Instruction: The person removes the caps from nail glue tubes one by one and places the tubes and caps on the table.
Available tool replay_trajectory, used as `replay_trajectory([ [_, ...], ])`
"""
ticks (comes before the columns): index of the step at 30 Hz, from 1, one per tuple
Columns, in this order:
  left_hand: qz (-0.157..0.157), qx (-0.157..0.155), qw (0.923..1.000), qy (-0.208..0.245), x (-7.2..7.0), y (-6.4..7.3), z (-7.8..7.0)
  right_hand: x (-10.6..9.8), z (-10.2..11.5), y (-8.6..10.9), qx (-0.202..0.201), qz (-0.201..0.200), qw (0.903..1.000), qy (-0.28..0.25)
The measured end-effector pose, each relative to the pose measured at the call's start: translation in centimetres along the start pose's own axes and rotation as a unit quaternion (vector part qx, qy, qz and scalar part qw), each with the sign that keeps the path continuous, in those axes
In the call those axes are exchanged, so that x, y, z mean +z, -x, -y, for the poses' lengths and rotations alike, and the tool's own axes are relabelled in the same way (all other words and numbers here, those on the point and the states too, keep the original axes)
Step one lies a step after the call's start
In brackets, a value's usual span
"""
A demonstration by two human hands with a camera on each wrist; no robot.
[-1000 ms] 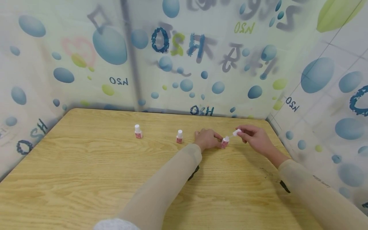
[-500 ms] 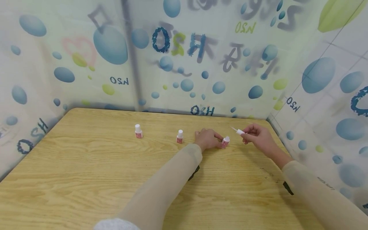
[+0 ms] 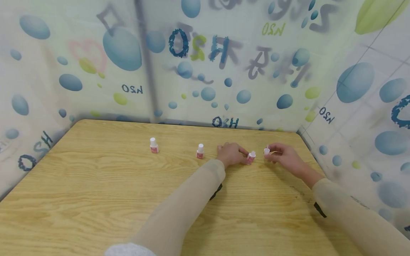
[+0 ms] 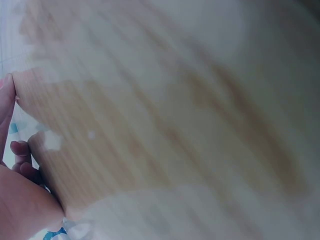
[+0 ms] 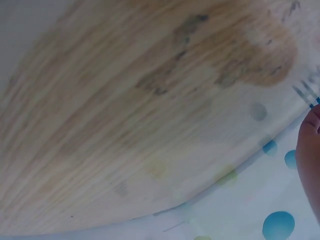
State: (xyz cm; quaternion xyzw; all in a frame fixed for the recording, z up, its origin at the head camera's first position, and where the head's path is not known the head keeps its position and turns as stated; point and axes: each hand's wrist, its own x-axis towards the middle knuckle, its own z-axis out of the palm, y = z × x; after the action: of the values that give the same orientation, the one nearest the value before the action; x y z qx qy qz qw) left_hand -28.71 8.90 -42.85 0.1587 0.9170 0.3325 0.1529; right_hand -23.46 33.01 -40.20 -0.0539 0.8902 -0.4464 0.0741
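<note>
At the right of the table in the head view, my left hand (image 3: 231,154) grips a small uncapped bottle (image 3: 251,157) with a red label and white neck, which tilts slightly. Just to its right, my right hand (image 3: 283,156) pinches a white bottle cap (image 3: 266,151) between thumb and fingers, its thin stem pointing up. The cap is low over the table, apart from the bottle. In the left wrist view only part of my left hand (image 4: 20,185) shows at the edge. A bit of my right hand (image 5: 311,150) shows in the right wrist view, its cap out of sight.
Two capped bottles of the same kind stand upright on the wooden table (image 3: 128,192): a middle bottle (image 3: 200,152) near my left hand and a far-left bottle (image 3: 154,145). A patterned curtain (image 3: 179,92) hangs behind the table's back edge and along both sides.
My right hand has drawn the cap and its stem out of the bottle to the right, then turned and lowered it so the stem points up. My left hand stays on the bottle.
</note>
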Motion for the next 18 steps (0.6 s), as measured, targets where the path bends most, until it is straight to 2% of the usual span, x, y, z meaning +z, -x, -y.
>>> replay_trajectory([
  [6,0.002,0.007,0.9999,-0.008,0.0,0.0,-0.1,1.0,-0.3,-0.4,0.043,0.013,0.998,0.044],
  [10,0.01,0.005,0.9999,-0.012,0.1,-0.3,-0.2,1.5,-0.4,-0.5,0.05,0.013,0.9958,0.076],
  [12,0.015,-0.003,0.9998,-0.014,0.1,-0.5,-0.3,1.7,-0.3,-0.5,0.05,0.012,0.9958,0.076],
  [18,0.013,0.003,0.9998,-0.011,-0.1,-0.4,-0.1,1.9,-0.4,-0.8,0.043,0.017,0.9962,0.074],
])
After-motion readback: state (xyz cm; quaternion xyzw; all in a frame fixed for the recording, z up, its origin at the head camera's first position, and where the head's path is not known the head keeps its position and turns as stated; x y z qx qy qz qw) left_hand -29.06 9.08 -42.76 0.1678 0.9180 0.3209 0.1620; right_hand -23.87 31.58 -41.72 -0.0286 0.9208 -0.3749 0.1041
